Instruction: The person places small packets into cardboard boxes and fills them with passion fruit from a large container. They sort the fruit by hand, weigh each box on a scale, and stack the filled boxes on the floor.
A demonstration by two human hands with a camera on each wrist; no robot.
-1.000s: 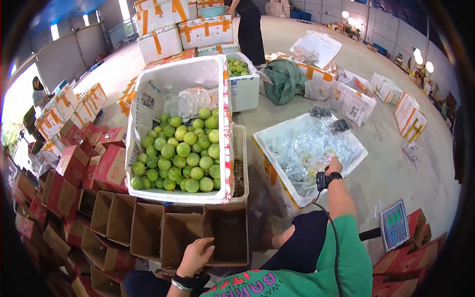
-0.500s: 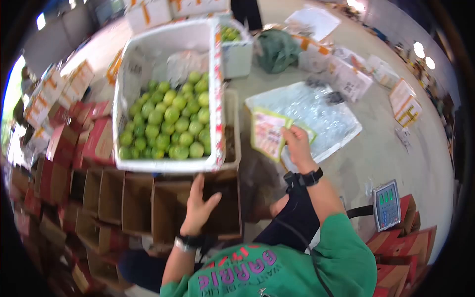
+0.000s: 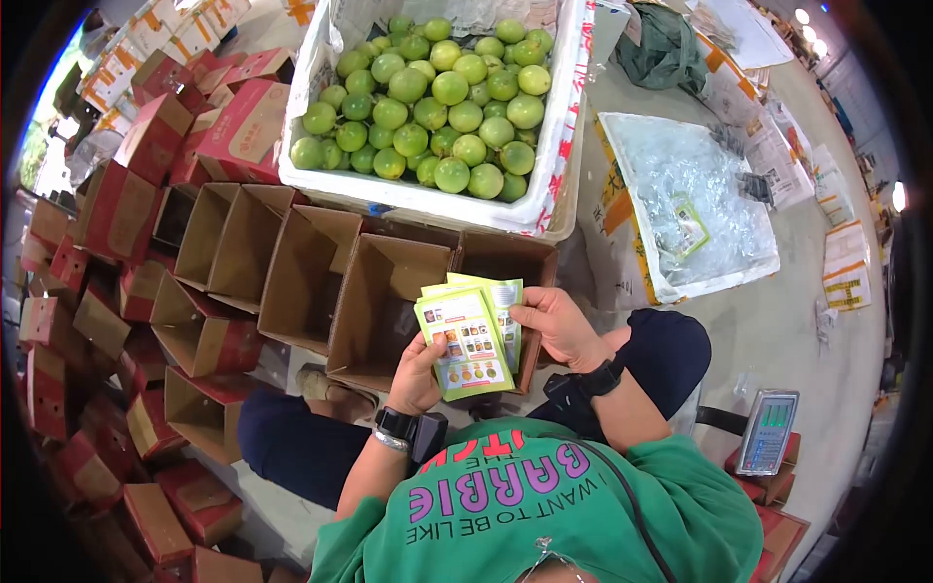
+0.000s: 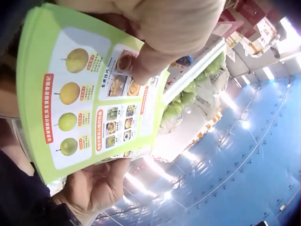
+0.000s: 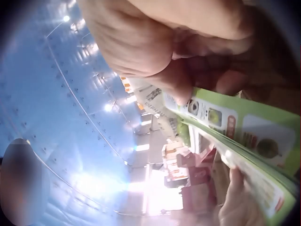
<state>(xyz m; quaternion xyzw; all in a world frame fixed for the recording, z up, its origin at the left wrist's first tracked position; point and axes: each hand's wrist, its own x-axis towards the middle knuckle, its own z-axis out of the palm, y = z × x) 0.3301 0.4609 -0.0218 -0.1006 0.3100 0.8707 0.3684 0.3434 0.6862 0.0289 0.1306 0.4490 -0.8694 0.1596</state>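
Several green-bordered leaflets (image 3: 468, 340), printed with fruit pictures, are held between both hands over the open cartons. My left hand (image 3: 418, 377) pinches the front part of the stack, its thumb on the printed face. At the right edge my right hand (image 3: 559, 328) pinches the leaflets behind, which fan out from the front ones. The left wrist view shows the printed face of the leaflets (image 4: 75, 108) close up, with the left thumb lying across it. In the right wrist view the stack (image 5: 235, 141) appears edge-on, split into two parts under the right hand (image 5: 183, 52).
A white foam box (image 3: 418, 199) full of green fruit (image 3: 428, 107) stands ahead. Open brown cartons (image 3: 306, 277) line up below it. Right of these is a foam box of clear plastic (image 3: 700, 214) with another leaflet (image 3: 688, 231). A scale display (image 3: 768, 432) stands at the lower right.
The right hand has brought leaflets from the plastic-filled foam box to in front of the body. My left hand, free before, now holds part of the stack. The head view has tilted down.
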